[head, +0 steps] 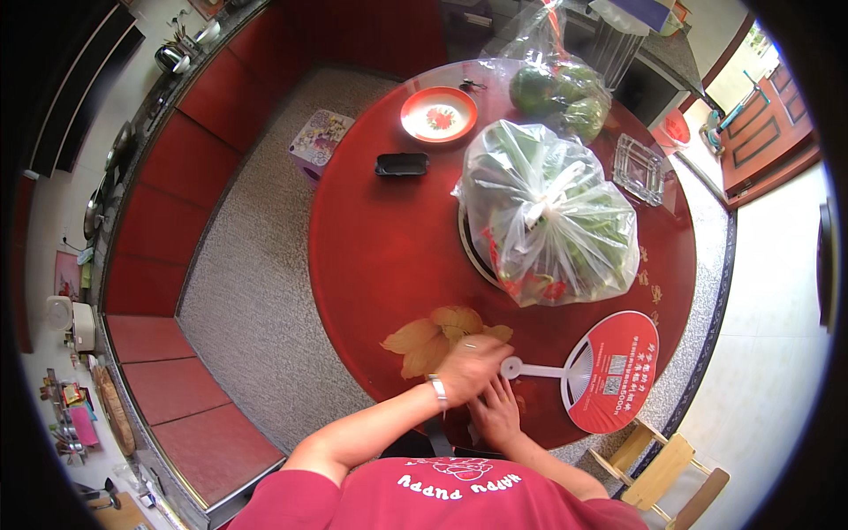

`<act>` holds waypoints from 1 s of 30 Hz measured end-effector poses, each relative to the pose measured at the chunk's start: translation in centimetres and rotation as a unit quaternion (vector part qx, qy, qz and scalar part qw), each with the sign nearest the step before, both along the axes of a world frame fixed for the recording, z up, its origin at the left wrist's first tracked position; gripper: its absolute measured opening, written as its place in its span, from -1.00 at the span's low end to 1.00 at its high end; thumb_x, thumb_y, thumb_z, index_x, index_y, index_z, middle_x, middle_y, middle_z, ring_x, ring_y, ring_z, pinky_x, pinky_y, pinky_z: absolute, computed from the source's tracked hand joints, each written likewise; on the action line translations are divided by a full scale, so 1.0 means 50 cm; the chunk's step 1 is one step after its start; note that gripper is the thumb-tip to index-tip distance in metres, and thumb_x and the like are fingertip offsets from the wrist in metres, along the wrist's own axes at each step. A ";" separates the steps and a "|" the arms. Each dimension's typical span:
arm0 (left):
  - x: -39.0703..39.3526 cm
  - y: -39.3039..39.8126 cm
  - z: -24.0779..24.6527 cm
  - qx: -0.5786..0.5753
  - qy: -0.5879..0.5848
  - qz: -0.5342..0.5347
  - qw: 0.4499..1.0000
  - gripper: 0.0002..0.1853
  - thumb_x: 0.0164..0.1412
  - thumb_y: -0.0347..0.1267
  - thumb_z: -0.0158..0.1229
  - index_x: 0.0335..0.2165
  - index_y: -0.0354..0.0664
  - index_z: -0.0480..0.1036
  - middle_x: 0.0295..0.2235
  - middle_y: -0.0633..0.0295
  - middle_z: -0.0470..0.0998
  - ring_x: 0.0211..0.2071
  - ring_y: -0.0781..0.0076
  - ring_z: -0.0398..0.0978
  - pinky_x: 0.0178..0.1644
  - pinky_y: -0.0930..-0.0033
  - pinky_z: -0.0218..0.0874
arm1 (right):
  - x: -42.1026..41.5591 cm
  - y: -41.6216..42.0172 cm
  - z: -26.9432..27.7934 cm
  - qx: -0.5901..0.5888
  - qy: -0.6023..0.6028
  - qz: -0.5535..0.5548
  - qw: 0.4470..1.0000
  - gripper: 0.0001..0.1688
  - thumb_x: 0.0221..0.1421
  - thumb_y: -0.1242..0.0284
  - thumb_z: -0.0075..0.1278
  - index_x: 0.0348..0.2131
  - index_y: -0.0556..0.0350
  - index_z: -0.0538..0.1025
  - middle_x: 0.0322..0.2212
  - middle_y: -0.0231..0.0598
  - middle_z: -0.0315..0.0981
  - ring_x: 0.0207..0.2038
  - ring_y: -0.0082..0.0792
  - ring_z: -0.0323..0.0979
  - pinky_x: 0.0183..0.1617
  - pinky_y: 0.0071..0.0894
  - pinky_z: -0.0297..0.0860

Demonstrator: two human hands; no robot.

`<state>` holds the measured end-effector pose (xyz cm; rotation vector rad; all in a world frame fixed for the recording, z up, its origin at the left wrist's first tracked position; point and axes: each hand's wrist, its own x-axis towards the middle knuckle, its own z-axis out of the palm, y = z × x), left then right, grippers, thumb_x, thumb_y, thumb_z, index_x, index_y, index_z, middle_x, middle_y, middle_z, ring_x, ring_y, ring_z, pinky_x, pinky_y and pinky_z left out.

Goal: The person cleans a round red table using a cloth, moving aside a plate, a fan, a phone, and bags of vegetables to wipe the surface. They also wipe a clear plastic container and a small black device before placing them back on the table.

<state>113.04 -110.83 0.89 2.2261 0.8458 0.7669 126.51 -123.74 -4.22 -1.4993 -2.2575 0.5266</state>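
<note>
My left hand (474, 368), a band on its wrist, hovers at or over the near part of the round red table (371, 265), beside a painted yellow flower; its fingers are blurred. Just right of it and nearer my body, my right hand (497, 414) rests on the tabletop, fingers spread. The handle end of a red and white plastic hand fan (613, 377) lies by the fingertips of both hands. Beyond them stands a tied clear plastic bag of green leafy vegetables (563, 225). Whether my left hand holds anything is hidden.
On the table's far part are a red-rimmed enamel plate (438, 115), a black tray (402, 164), a bag of large green produce (560, 93) and a glass ashtray (638, 169). A patterned stool (322, 139) stands left of the table, a wooden chair (659, 470) at the near right.
</note>
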 end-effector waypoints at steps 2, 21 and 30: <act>-0.125 0.017 -0.002 0.011 0.074 0.161 0.984 -0.61 0.06 -0.44 0.15 -0.08 -0.28 0.44 -0.11 -0.03 0.44 -0.05 -0.04 0.39 0.05 0.08 0.23 | -0.054 0.112 0.027 0.019 -0.001 0.003 1.000 -0.54 -0.01 0.41 0.02 -0.04 -0.08 0.50 0.14 -0.09 0.24 0.21 0.05 0.18 0.28 0.06 0.13; -0.592 0.264 -0.148 0.101 0.240 0.189 0.947 -0.51 0.14 -0.47 0.10 0.07 0.03 0.34 0.09 0.06 0.28 0.20 -0.03 0.17 0.30 0.03 0.01 | -0.380 0.200 0.006 0.016 0.003 0.146 0.989 -0.41 -0.14 0.42 0.12 -0.01 -0.10 0.49 0.17 -0.15 0.24 0.25 -0.04 0.16 0.29 0.10 0.14; -0.541 0.396 -0.156 0.134 0.288 0.179 0.931 -0.47 0.18 -0.31 0.06 0.14 0.15 0.25 0.17 0.19 0.20 0.27 0.14 0.04 0.39 0.04 -0.27 | -0.325 0.085 0.016 0.010 -0.058 -0.135 0.989 -0.61 0.02 0.45 0.12 -0.09 -0.19 0.56 0.12 -0.21 0.29 0.22 -0.01 0.18 0.27 0.07 0.11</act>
